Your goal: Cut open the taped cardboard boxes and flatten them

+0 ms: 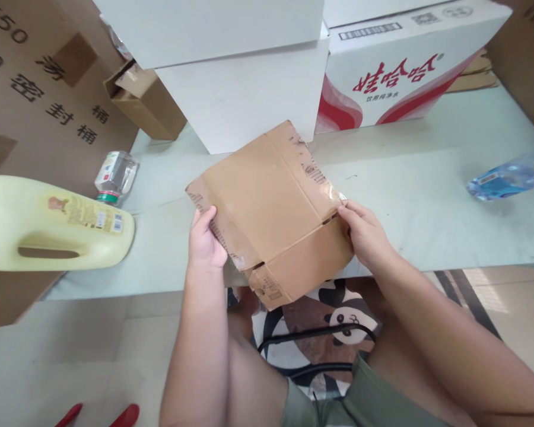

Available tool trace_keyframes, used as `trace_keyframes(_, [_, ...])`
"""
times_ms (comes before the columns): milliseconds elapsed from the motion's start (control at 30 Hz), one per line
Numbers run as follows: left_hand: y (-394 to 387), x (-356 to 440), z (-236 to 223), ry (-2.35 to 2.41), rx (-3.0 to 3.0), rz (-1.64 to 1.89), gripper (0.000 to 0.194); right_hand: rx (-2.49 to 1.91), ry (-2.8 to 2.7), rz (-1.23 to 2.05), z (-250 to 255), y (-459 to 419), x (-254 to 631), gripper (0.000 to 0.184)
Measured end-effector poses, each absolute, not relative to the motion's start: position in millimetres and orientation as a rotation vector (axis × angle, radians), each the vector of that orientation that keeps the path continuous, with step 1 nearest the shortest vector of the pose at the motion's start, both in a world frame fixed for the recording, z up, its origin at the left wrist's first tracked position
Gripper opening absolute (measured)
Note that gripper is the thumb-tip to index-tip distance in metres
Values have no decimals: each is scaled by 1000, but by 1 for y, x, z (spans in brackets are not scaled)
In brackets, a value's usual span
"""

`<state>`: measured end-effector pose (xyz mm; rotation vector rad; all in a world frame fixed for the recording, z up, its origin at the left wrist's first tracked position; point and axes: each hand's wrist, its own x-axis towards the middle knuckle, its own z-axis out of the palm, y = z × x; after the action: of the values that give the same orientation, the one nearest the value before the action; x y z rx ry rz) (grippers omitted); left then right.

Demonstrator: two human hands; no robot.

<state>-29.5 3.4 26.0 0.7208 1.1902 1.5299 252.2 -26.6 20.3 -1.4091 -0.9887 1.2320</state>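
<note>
A brown cardboard box [267, 201], opened out with torn, ragged flap edges, is held tilted above the front edge of the table. My left hand [205, 238] grips its left flap, the thumb on top and the other fingers underneath. On the opposite side my right hand [365, 231] pinches the right flap near a corner slit. A strip of clear tape shines on the right flap. One flap hangs over the table's front edge towards my lap.
White cartons [244, 95] and a red-and-white water carton [396, 77] stand behind. To the left are a pale yellow jug [93, 237], a clear bottle [115, 175], a small brown box [151, 107] and a large printed carton [48, 148]. A blue-labelled bottle [507, 178] lies right on the table [427, 207].
</note>
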Motion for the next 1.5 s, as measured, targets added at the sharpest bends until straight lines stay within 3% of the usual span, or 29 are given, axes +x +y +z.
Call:
trace_keyframes(833, [4, -25, 31, 1076, 557, 1639, 28, -1486, -1016, 1224, 24, -27, 251, 17])
trace_keyframes(1100, [5, -18, 27, 1251, 585, 1689, 31, -1462, -1002, 1226, 25, -27, 250, 24])
trace_keyframes(1500, [4, -29, 25, 1119, 559, 1479, 32, -1435, -921, 1253, 21, -28, 251, 24])
